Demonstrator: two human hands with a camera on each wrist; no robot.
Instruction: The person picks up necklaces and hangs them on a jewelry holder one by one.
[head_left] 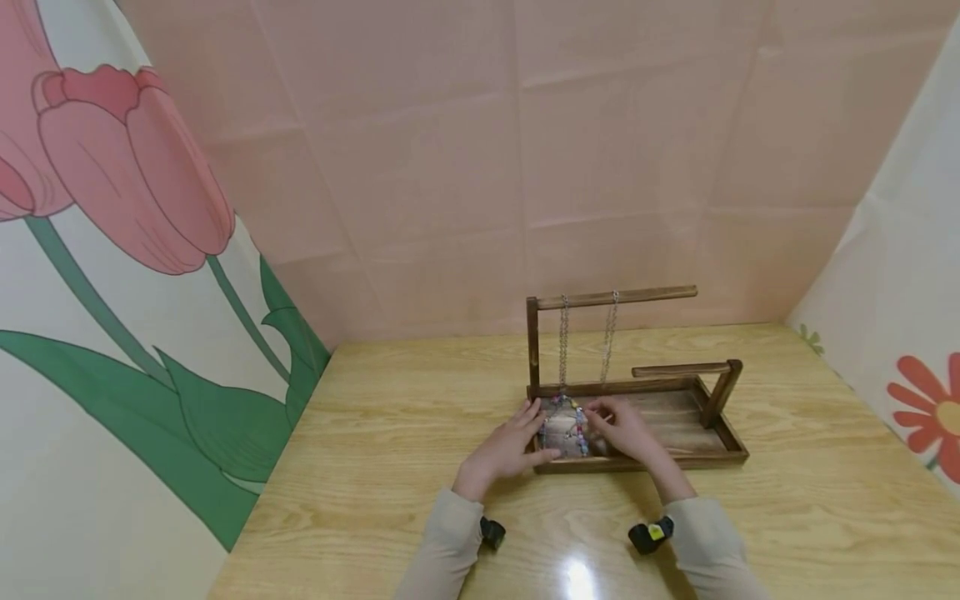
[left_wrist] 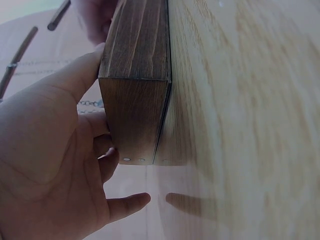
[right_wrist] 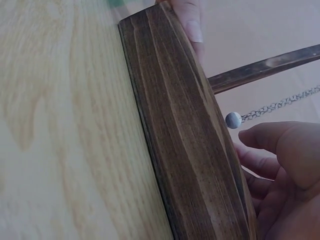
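A string of colourful beads lies in a loop in the left part of a dark wooden tray. My right hand is over the tray, thumb and forefinger together at the right side of the beads; in the right wrist view the tray's front wall partly hides its fingers. Spread over the tray's front left corner, my left hand touches the rim, thumb across the front edge. In the left wrist view its little finger sticks out straight beside the corner.
Two silver chains hang from the tall upper bar at the tray's left. A lower bar stands on a post at the right. One round silver bead hangs at a chain's end. The wooden table lies around the tray.
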